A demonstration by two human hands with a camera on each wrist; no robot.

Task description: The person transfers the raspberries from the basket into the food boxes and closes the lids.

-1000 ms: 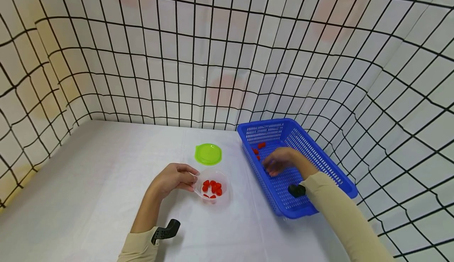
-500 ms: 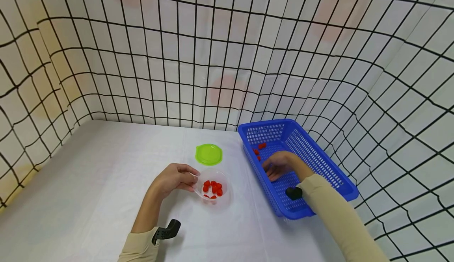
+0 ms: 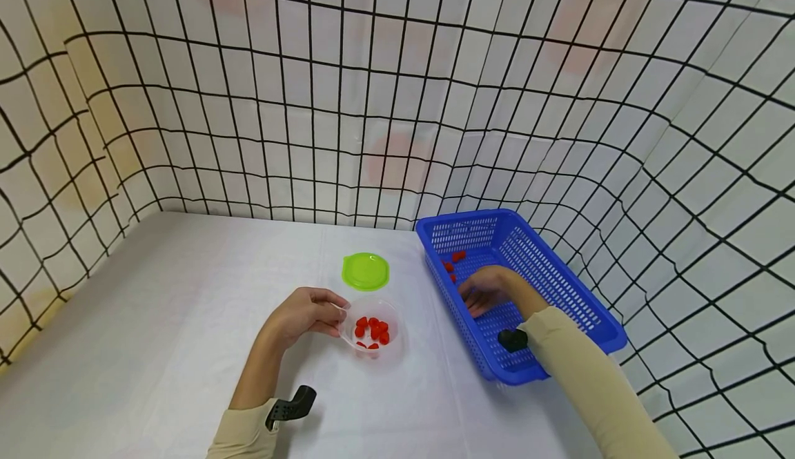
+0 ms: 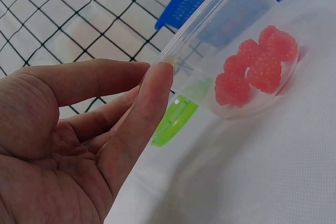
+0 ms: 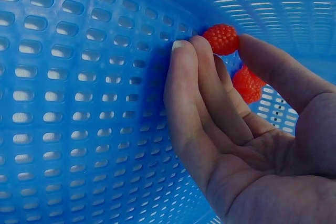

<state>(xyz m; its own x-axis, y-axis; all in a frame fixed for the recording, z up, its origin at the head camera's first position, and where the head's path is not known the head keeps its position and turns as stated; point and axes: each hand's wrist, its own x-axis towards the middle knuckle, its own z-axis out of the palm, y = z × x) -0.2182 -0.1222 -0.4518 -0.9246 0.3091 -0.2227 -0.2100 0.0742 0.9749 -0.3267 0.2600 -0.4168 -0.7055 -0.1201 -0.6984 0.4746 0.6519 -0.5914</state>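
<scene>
My left hand (image 3: 304, 314) pinches the rim of a clear plastic bowl (image 4: 197, 69) between thumb and fingers. Several red raspberries (image 4: 265, 72) lie on the bowl's bottom, and the bowl tilts in the left wrist view. Inside the blue basket (image 3: 528, 369), my right hand (image 3: 487, 290) reaches down by the left wall. Its thumb and fingertips lie on either side of a raspberry (image 5: 221, 39), pinching it. A second raspberry (image 5: 248, 84) shows beyond the gap between thumb and fingers. In the head view the right fingertips' work is hidden behind the hand.
Several more raspberries (image 3: 458, 255) lie along the basket's far left side. A green lid (image 3: 365, 271) rests on the white-covered table (image 3: 186, 307) behind the bowl. Black netting (image 3: 373, 100) over white sheeting rises at the back and both sides.
From about a second ago, my right hand has lowered slightly toward the basket's floor and settled by its left wall. The left hand and bowl stay in place.
</scene>
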